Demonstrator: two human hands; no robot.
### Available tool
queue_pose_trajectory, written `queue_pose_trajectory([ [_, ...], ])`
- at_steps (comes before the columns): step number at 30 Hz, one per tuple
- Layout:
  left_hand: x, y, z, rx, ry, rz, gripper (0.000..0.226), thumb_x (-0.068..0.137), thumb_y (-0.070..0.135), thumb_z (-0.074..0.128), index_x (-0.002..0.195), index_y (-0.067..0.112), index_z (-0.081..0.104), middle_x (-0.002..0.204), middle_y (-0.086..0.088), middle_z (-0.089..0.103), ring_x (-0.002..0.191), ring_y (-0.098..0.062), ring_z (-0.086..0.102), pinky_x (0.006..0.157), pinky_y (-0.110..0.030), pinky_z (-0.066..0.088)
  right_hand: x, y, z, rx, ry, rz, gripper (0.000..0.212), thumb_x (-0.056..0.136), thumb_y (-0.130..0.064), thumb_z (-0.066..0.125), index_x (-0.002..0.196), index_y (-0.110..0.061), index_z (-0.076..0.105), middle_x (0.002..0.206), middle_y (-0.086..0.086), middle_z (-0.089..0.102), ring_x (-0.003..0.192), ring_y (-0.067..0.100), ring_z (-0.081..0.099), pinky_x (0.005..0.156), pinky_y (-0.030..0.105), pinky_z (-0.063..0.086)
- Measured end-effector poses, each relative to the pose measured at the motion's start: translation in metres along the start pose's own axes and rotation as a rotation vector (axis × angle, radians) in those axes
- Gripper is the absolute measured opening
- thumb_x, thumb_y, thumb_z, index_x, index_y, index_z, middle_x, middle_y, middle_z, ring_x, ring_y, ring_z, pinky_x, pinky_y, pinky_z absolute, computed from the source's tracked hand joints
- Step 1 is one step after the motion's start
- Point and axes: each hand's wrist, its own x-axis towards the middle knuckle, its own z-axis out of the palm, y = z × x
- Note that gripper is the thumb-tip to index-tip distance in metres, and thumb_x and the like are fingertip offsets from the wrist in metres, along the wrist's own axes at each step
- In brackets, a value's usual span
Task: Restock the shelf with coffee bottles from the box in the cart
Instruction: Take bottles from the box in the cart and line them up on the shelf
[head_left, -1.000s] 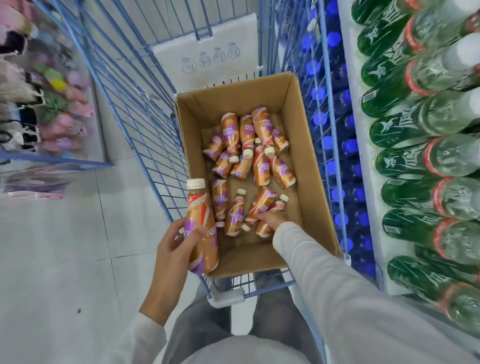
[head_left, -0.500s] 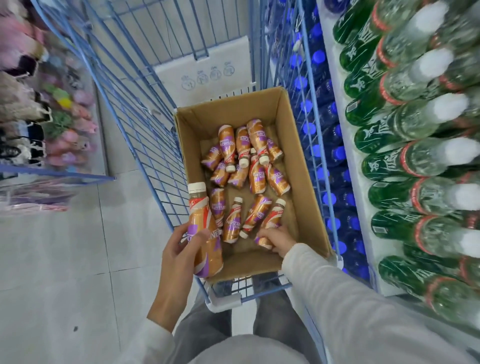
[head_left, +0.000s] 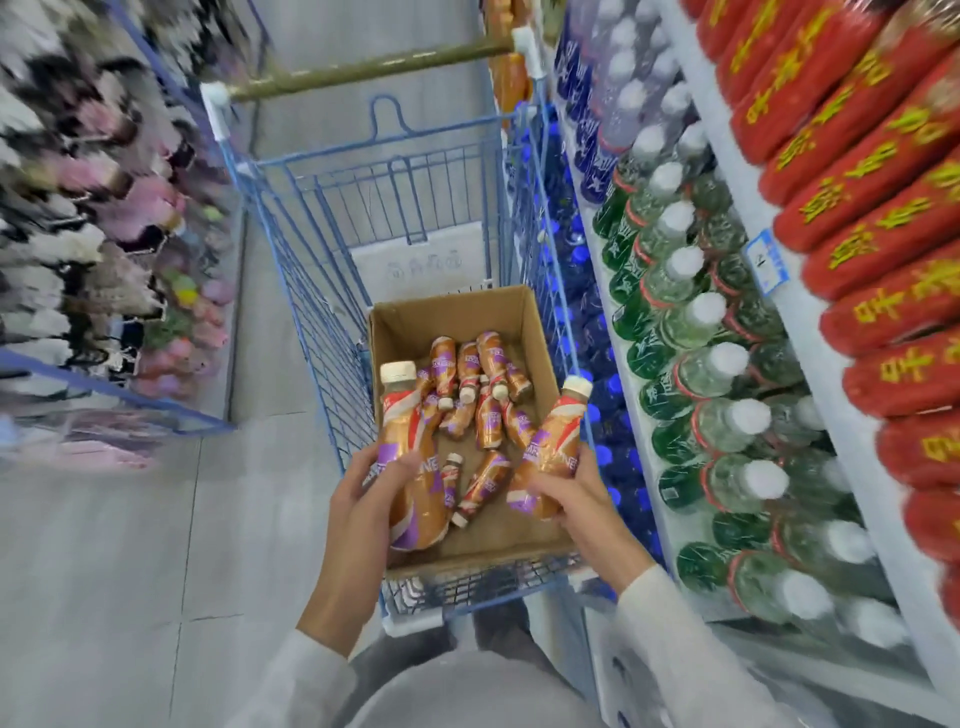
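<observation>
Gripping one coffee bottle (head_left: 410, 441) upright in my left hand (head_left: 363, 499), fingers curled round it; right hand (head_left: 576, 499) clamps a second bottle (head_left: 556, 447), tilted, both above the cardboard box (head_left: 452, 312) in the blue cart (head_left: 322, 270). Inside lie loose bottles (head_left: 488, 415), jumbled; shelf (head_left: 800, 322) just right

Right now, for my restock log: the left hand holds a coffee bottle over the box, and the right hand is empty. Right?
No. In the head view the right hand grips a second bottle; the left hand does hold a coffee bottle over the box.
</observation>
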Motion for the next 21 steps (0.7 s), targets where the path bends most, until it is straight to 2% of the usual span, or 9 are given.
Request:
queue_pose_trajectory([
  [2,-0.013,0.01,0.005,-0.014,-0.035,0.041,0.025,0.091,0.028,0.068,0.115,0.024,0.065,0.101,0.0,0.076,0.088,-0.02,0.076,0.072,-0.039,0.062,-0.023,-0.011,-0.002,0.006,0.005,-0.072,0.06,0.076,-0.007,0.074,0.126,-0.029,0.051,0.102,-0.002,0.073,0.086,0.012,0.07,0.072,0.031,0.053],
  [5,-0.035,0.022,0.006,-0.016,-0.112,0.095,0.02,0.091,0.028,0.068,0.111,0.026,0.066,0.1,0.002,0.077,0.089,-0.019,0.076,0.07,-0.036,0.06,-0.057,-0.018,-0.001,0.054,0.053,-0.18,0.058,0.064,-0.017,0.072,0.118,-0.031,0.056,0.098,-0.002,0.074,0.082,0.011,0.07,0.068,0.03,0.052],
  [8,-0.059,0.023,0.001,-0.009,-0.208,0.159,0.021,0.093,0.026,0.066,0.113,0.022,0.066,0.103,-0.002,0.077,0.089,-0.023,0.076,0.068,-0.036,0.06,-0.092,-0.01,0.004,0.136,0.097,-0.259,0.067,0.056,-0.026,0.075,0.121,-0.031,0.059,0.102,-0.002,0.075,0.093,0.02,0.071,0.081,0.046,0.056],
  [10,-0.077,0.022,-0.003,-0.014,-0.269,0.183,0.026,0.093,0.024,0.067,0.118,0.019,0.065,0.106,-0.005,0.076,0.089,-0.025,0.076,0.069,-0.037,0.06,-0.12,0.0,0.007,0.166,0.11,-0.322,0.06,0.056,-0.028,0.077,0.114,-0.036,0.062,0.102,0.0,0.075,0.096,0.026,0.07,0.092,0.058,0.054],
  [11,-0.085,0.02,-0.005,-0.021,-0.298,0.191,0.028,0.092,0.023,0.067,0.12,0.019,0.065,0.107,-0.006,0.076,0.09,-0.026,0.076,0.07,-0.039,0.061,-0.134,0.004,0.009,0.178,0.125,-0.353,0.057,0.058,-0.026,0.077,0.111,-0.038,0.062,0.101,-0.001,0.075,0.096,0.026,0.071,0.093,0.058,0.053],
  [14,-0.112,0.012,-0.009,-0.022,-0.384,0.193,0.036,0.09,0.024,0.071,0.125,0.016,0.064,0.114,-0.012,0.074,0.099,-0.033,0.073,0.085,-0.054,0.058,-0.183,0.019,0.013,0.231,0.21,-0.423,0.056,0.063,-0.019,0.075,0.115,-0.032,0.059,0.096,-0.005,0.076,0.092,0.018,0.072,0.086,0.047,0.057],
  [17,-0.144,0.005,-0.006,0.001,-0.478,0.216,0.057,0.074,0.039,0.08,0.125,0.019,0.065,0.121,-0.012,0.071,0.105,-0.033,0.071,0.092,-0.056,0.057,-0.239,0.032,0.011,0.249,0.297,-0.459,0.057,0.062,-0.017,0.073,0.116,-0.029,0.056,0.093,-0.005,0.074,0.084,0.011,0.072,0.071,0.031,0.057],
  [20,-0.177,-0.005,0.005,0.057,-0.606,0.272,0.028,0.083,0.032,0.075,0.109,0.023,0.072,0.102,-0.008,0.074,0.078,-0.019,0.071,0.069,-0.038,0.059,-0.294,0.049,0.002,0.251,0.396,-0.479,0.065,0.061,-0.019,0.073,0.122,-0.028,0.053,0.103,-0.001,0.072,0.084,0.008,0.072,0.067,0.023,0.056],
  [21,-0.188,-0.009,0.009,0.069,-0.642,0.277,0.019,0.085,0.029,0.074,0.103,0.024,0.073,0.098,-0.009,0.075,0.078,-0.02,0.07,0.071,-0.039,0.058,-0.31,0.055,-0.001,0.247,0.436,-0.487,0.068,0.06,-0.02,0.073,0.124,-0.03,0.052,0.105,-0.001,0.071,0.084,0.006,0.071,0.066,0.022,0.055],
])
